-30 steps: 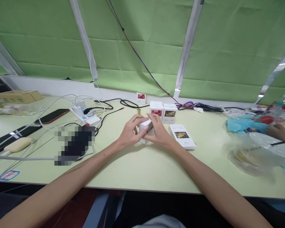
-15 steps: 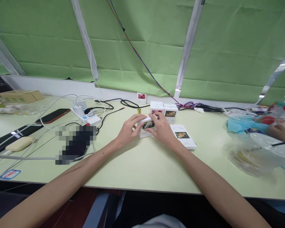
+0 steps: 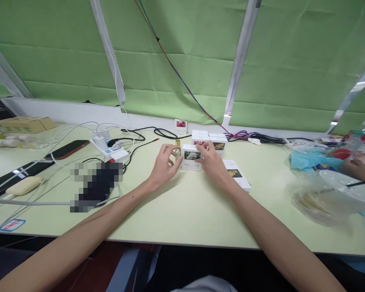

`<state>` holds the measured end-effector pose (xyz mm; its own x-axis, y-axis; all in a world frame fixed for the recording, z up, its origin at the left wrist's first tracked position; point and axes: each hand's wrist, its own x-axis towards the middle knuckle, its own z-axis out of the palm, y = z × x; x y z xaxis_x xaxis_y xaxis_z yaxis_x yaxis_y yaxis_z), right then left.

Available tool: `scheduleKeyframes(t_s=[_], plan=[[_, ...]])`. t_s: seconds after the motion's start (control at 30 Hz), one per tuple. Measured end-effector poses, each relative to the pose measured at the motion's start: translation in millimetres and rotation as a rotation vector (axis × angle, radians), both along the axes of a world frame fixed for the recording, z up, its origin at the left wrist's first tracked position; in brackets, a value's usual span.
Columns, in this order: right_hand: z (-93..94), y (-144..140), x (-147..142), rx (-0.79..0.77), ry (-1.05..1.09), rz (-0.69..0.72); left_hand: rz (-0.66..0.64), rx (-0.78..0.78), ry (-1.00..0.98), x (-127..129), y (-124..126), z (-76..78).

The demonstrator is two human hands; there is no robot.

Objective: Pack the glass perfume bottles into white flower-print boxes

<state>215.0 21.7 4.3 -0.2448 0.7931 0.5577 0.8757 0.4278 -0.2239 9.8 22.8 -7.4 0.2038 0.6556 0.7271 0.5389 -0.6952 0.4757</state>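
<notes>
Box (image 3: 192,157) stands upright, flower face toward camera.

Power strip (image 3: 108,147) with white and black cables at left; two phones (image 3: 67,149) beside soap-like bar (image 3: 23,185). Cardboard box (image 3: 26,123) far left. Clear plastic bag (image 3: 318,199), blue cloth (image 3: 307,159) at right. Green blinds (image 3: 182,61) behind.

White box (image 3: 192,157) bearing a white-flower picture; gold-capped bottle (image 3: 178,148); pale green table (image 3: 176,211); green blinds (image 3: 182,61); blue cloth (image 3: 307,159).
</notes>
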Motion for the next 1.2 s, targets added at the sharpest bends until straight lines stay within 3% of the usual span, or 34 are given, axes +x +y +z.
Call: scheduleKeyframes(t_s=[0.27,0.7,1.2], plan=[[4.0,8.1,16.7,0.040,-0.036,0.002,-0.015,-0.023,0.018,1.4,-0.9,-2.3],[8.0,31.2,56.0,0.067,-0.063,0.159,-0.025,-0.076,0.027,3.0,-4.7,-2.0],[3.4,45.1,88.8,0.105,-0.031,0.167,-0.042,-0.082,0.025,4.1,-5.3,-2.0]])
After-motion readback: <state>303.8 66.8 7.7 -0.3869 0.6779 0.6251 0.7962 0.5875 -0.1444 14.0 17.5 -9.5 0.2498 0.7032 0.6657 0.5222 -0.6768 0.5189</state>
